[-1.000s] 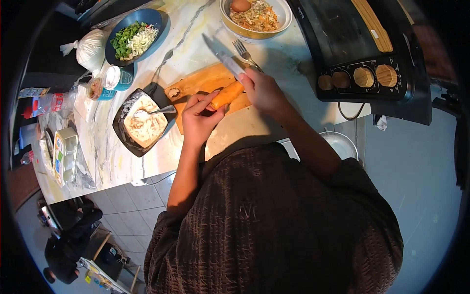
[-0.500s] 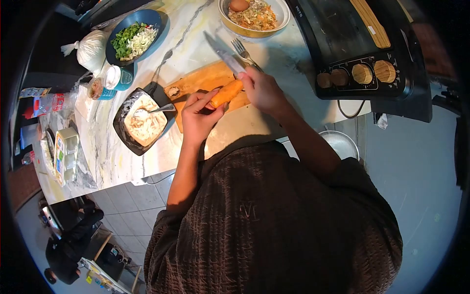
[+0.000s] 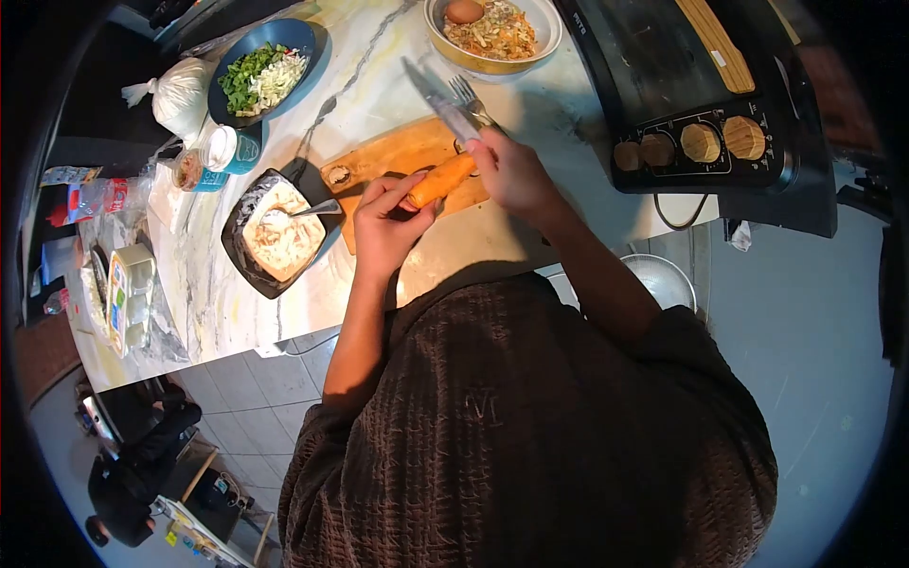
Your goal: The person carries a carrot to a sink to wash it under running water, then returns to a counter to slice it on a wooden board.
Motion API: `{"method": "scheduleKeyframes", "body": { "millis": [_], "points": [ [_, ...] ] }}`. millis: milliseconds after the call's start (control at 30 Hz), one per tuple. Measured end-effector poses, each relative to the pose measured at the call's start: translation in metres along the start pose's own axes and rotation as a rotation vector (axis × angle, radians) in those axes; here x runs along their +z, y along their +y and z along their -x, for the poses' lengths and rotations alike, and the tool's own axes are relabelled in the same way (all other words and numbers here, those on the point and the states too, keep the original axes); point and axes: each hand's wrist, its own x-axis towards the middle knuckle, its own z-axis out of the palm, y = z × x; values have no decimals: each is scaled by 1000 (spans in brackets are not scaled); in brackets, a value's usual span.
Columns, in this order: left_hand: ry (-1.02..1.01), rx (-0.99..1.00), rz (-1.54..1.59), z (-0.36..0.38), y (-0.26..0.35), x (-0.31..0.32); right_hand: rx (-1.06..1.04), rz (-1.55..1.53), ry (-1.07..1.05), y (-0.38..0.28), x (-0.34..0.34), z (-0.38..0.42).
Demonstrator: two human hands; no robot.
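Observation:
Between the thumb and fingers of my left hand (image 3: pixel 388 222) is an orange carrot (image 3: pixel 440 183), held at a slant over the wooden cutting board (image 3: pixel 398 150). My right hand (image 3: pixel 514 175) grips a knife (image 3: pixel 440 102), its blade pointing up and away from me; the handle is hidden in the fist. That fist is right at the carrot's far end. A fork (image 3: pixel 471 99) lies just beyond the board, beside the blade. Left of the board sits a black square bowl (image 3: pixel 237 248) of creamy white mixture with a spoon (image 3: pixel 317 208) in it.
At the back are a blue plate (image 3: pixel 216 102) of chopped greens, a tied white bag (image 3: pixel 180 99) and a metal bowl (image 3: pixel 549 43) with an egg on shredded food. A black oven (image 3: pixel 691 123) stands right, jars (image 3: pixel 227 150) and an egg carton (image 3: pixel 131 293) left.
The knife and my right hand have shifted very slightly along the carrot. My left hand keeps its hold on the carrot, and the other things stay put.

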Motion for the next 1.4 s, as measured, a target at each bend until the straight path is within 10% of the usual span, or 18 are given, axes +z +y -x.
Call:
{"method": "scheduleKeyframes", "body": {
  "millis": [1400],
  "points": [
    [3,-34,59,-3,9,-5,-83,162,-54,-3,6,-1]
  ]
}}
